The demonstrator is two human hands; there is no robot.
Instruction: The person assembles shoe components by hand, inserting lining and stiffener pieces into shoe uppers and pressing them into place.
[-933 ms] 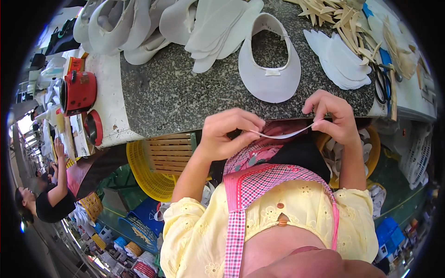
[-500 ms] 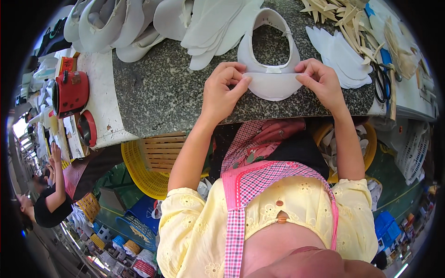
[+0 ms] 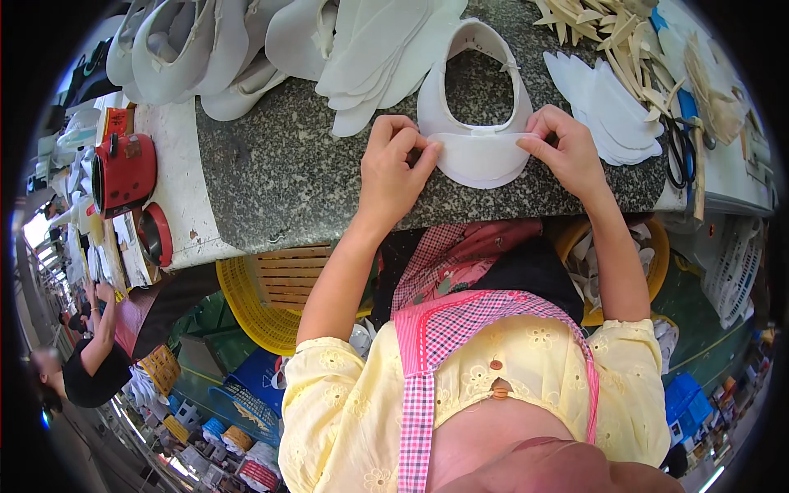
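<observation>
A pale grey shoe upper (image 3: 430, 103) lies on the dark speckled slab in front of me, its open back pointing away and its rounded toe toward me. Across the toe is a curved white piece (image 3: 481, 158), probably a stiffener or lining. My left hand (image 3: 393, 168) pinches its left corner between thumb and fingers. At the opposite corner, my right hand (image 3: 567, 152) pinches the same piece. The upper's toe edge shows a little below the white piece. Whether the piece is stuck down cannot be seen.
Several finished-looking uppers (image 3: 168, 70) sit far left, beside flat white pieces (image 3: 374, 62). More white pieces (image 3: 604, 111), beige strips (image 3: 629, 49) and black-handled scissors (image 3: 679, 152) lie right. A red pot-like device (image 3: 127, 168) stands left. Yellow baskets (image 3: 246, 308) are below; a co-worker (image 3: 94, 349) is left.
The white piece sits slightly nearer to me on the toe, and its far edge now bows a little. My left hand has shifted slightly; both hands keep their pinch.
</observation>
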